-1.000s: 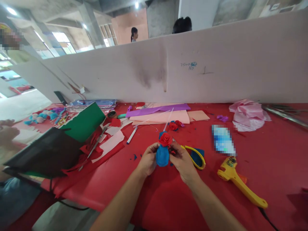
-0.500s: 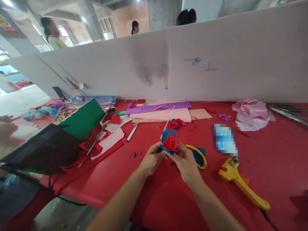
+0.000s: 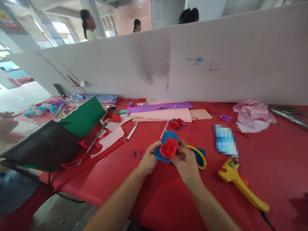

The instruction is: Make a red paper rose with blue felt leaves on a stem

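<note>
Between my hands is a red fabric or paper rose (image 3: 169,148) with blue petals or leaves (image 3: 169,136) around it. My left hand (image 3: 149,159) grips its left side by the blue part. At the right edge, the fingers of my right hand (image 3: 186,159) are pinched on the flower. Part of the rose's underside is hidden by my fingers. A yellow-handled scissors-like loop (image 3: 204,162) and a dark blue piece (image 3: 199,155) lie just right of my right hand. Beyond the flower sit small red roses with blue bits (image 3: 175,124).
A yellow hot glue gun (image 3: 243,186) with a black cord lies at the right, near a blurred blue packet (image 3: 225,140). Pink sheets (image 3: 166,115), a purple strip (image 3: 158,107) and a pen (image 3: 132,132) lie farther back. At left are scissors (image 3: 92,144), red scraps and a green board (image 3: 84,117). A white partition (image 3: 108,70) bounds the table.
The rose has turned and tilted toward me, so more of its red face and the blue at its left show. My hands have shifted slightly; a person behind the partition moved right.
</note>
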The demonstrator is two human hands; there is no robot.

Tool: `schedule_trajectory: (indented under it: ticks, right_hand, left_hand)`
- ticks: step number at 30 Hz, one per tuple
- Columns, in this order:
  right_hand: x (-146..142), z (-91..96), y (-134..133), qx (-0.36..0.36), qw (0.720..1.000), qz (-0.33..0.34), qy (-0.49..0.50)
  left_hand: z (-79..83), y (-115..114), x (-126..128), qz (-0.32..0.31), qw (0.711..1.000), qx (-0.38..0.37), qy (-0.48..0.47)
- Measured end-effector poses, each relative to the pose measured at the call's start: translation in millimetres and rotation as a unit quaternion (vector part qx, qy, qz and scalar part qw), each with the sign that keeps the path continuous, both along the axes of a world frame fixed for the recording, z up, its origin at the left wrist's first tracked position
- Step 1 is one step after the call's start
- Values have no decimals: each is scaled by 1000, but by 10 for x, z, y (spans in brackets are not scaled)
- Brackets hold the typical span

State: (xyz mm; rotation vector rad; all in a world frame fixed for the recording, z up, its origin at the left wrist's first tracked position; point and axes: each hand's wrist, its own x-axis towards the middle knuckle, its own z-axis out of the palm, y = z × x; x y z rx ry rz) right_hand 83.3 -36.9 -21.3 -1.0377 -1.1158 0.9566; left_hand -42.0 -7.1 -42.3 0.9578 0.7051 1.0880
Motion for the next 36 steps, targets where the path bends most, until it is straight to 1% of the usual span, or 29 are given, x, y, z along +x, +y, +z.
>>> schedule_trajectory:
  ticks: [5, 9, 13, 16, 20, 25, 31, 33, 36]
  right_hand:
    - [3, -28, -10, 13, 1000, 2, -27]
    - [10, -44, -9, 5, 999, 6, -43]
    - [12, -37, 6, -17, 999, -3, -38]
    - [13, -55, 31, -13, 999, -10, -38]
    - [17, -106, 63, 6, 1000, -21, -16]
    - [29, -128, 67, -1, 1000, -17, -16]
    - [33, -148, 78, -62, 998, 3, 23]
    - [32, -146, 80, -67, 997, 7, 35]
    - [34, -131, 82, -56, 997, 3, 44]
  left_hand:
    - [23, -1, 0, 6, 1000, 1, 11]
    - [10, 0, 14, 17, 1000, -12, -17]
    - [-11, 3, 15, 3, 999, -17, -30]
    - [-9, 5, 17, 0, 1000, -11, -28]
    - [0, 6, 24, 1, 999, -11, -34]
    - [-11, 16, 20, -7, 999, -9, -40]
    - [27, 19, 37, 26, 996, -68, -57]
    - [44, 18, 44, 28, 995, -75, -63]
    - [64, 14, 45, 28, 996, -61, -55]
